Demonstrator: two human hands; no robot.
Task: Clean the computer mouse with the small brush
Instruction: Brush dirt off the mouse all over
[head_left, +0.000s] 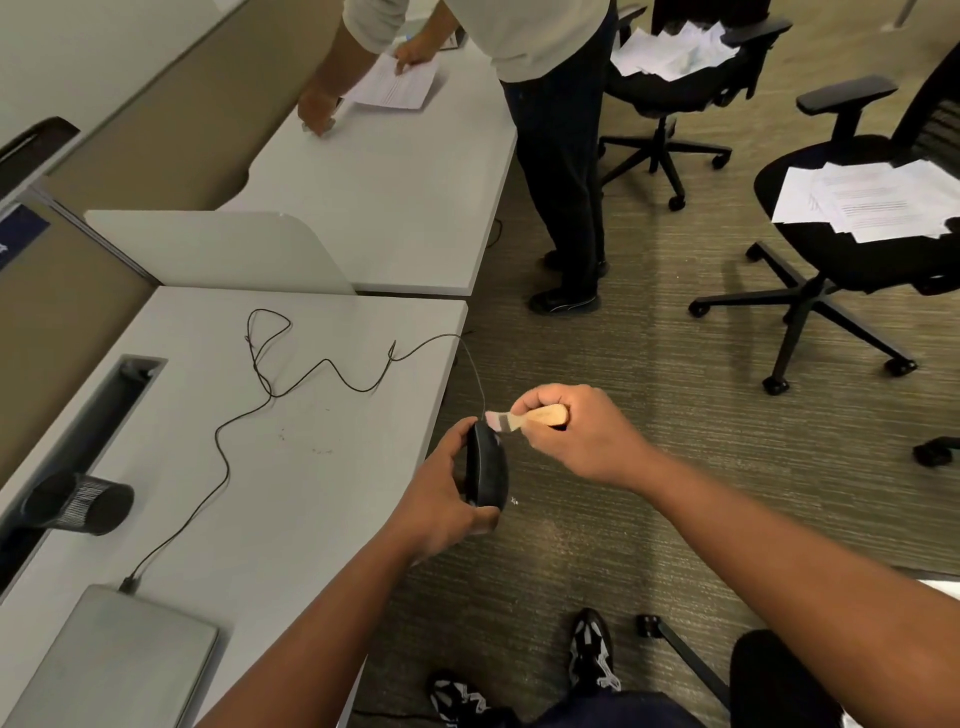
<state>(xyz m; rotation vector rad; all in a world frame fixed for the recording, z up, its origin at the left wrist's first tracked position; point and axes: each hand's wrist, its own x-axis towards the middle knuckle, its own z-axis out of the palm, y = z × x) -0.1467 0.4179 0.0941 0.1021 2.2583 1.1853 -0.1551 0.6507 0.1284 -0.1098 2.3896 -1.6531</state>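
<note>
A black wired computer mouse (487, 467) is held on edge off the desk's right side, above the carpet. My left hand (441, 488) grips it, thumb at its top end and fingers curled under its lower end. My right hand (571, 431) holds a small brush (524, 418) with a pale wooden handle. The brush's light bristles touch the mouse's upper end. The mouse cable (311, 374) snakes back over the white desk (291, 493) to a closed grey laptop (119, 660).
A black mesh cup (83, 501) lies on its side at the desk's left. Another person (545, 130) stands at the far desk handling papers. Two black office chairs (852, 223) with paper stacks stand on the carpet to the right. My feet (592, 649) are below.
</note>
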